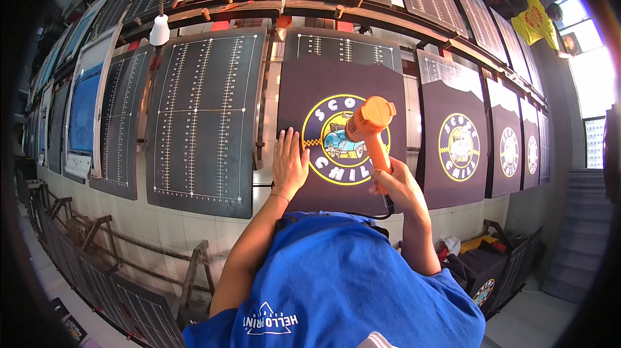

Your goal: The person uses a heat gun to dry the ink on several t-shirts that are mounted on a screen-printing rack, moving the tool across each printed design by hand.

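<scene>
My right hand (399,186) is wrapped round the handle of an orange hair dryer (375,114), held over a black fabric piece (294,189) on a printing board. A round print (323,160) in yellow, white and blue with a vehicle in its middle lies below it, partly covered by the dryer. Flat on the fabric, just left of the print, rests my left hand (290,160), fingers stretched out and holding nothing. From the dryer's handle a dark cord (390,209) runs down near my waist.
To the left stands a bare dark board (200,147) with white ruler marks, beyond it a blue-meshed screen frame (85,112). More printed black pieces (456,180) lie on boards to the right. A white hanging fixture (159,31) is at upper left. Another person (537,21) works at far right.
</scene>
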Motion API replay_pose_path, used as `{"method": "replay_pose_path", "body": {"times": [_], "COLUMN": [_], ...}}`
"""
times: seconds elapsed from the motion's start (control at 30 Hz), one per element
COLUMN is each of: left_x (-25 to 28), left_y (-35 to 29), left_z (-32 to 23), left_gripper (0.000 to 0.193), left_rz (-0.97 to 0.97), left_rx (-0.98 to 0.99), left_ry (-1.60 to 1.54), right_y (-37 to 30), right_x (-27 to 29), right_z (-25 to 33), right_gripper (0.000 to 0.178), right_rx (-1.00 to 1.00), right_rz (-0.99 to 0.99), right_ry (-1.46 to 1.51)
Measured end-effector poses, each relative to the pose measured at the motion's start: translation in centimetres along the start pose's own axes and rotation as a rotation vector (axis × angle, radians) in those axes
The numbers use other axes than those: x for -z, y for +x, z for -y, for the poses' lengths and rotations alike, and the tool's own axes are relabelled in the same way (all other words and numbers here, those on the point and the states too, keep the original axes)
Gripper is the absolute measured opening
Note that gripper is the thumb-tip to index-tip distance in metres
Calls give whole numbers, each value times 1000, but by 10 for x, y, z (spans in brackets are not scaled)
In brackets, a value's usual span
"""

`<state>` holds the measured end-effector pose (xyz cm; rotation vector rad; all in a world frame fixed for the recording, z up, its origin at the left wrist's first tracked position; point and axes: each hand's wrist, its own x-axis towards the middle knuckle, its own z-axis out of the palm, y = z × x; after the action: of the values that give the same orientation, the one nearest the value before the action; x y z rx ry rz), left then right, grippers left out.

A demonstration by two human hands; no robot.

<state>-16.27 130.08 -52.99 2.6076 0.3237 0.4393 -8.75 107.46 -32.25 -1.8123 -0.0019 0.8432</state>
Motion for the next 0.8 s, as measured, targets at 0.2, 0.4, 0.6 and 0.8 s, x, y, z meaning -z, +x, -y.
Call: {"method": "replay_pose_path", "body": {"times": [0.2,0.4,0.6,0.8], "left_x": [4,2,2,1], "left_y": [2,0,0,0], "left_z": [-2,1,2,2], "left_gripper": [53,52,54,53], "left_rz": [70,88,71,69], "left_rx": [36,69,67,75], "left_ry": [2,-53,-72,-72], "right_y": [-13,-25,-31,-36], "right_x": [6,0,3,10], "right_z": [-9,-10,-14,-17], "right_gripper": [26,25,26,27], "right_rx": [-65,-99,-82,-102], "right_rz": [66,164,131,79], "right_ry": [33,63,100,86]}}
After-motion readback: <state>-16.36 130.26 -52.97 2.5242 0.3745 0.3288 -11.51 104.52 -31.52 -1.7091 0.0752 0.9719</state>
